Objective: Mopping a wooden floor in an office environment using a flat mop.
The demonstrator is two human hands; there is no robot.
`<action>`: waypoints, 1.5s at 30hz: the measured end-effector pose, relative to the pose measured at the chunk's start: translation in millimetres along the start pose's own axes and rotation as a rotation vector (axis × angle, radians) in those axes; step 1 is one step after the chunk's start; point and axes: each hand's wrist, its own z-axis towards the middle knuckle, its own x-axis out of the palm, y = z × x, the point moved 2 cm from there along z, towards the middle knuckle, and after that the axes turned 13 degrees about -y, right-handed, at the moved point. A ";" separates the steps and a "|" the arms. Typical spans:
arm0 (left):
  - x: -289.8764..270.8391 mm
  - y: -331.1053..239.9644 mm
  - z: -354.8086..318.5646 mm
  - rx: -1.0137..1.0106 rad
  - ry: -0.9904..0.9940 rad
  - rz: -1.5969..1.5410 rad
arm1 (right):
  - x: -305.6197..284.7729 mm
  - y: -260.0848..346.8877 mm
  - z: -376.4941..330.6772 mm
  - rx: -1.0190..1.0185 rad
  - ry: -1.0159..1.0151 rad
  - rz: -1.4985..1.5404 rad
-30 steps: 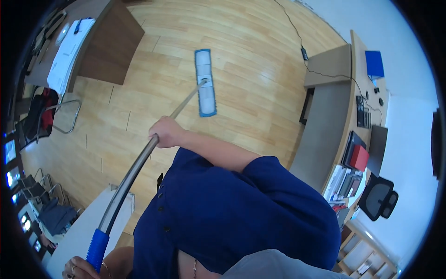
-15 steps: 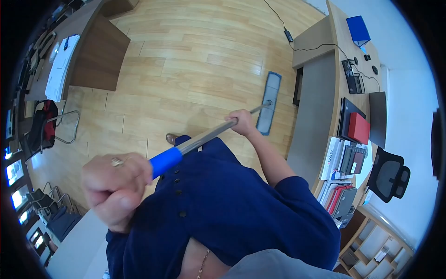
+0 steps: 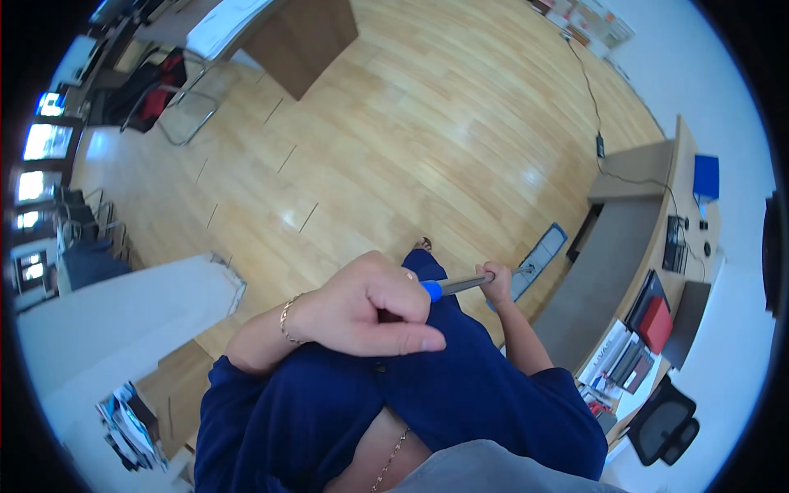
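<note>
I hold a flat mop, its metal pole (image 3: pixel 467 285) slanting away from me to the right. My left hand (image 3: pixel 370 308), a chain bracelet at its wrist, is closed round the blue grip (image 3: pixel 432 289) at the pole's upper end and hides most of it. Farther down the pole, my right hand (image 3: pixel 496 283) is wrapped round the metal. The long grey mop head (image 3: pixel 542 255) with its blue edge lies flat on the wooden floor, beside the desk at right. My right hand partly covers the joint between pole and head.
The right desk (image 3: pixel 604 255) carries folders, a red box (image 3: pixel 656 325) and a blue box (image 3: pixel 706 177); a black cable (image 3: pixel 588 86) trails over the floor. Far left stand a brown desk (image 3: pixel 300 45) and a metal-framed chair (image 3: pixel 156 92). A white pillar (image 3: pixel 131 316) rises at left.
The view has turned, so the room's furniture sits differently. My left hand has come in front of my body toward my right hand, and the pole looks shorter. Both hands keep hold.
</note>
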 end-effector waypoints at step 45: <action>17.4 -158.0 -520.4 0.274 -0.442 0.317 | 268.1 383.2 -228.9 -0.611 0.538 0.337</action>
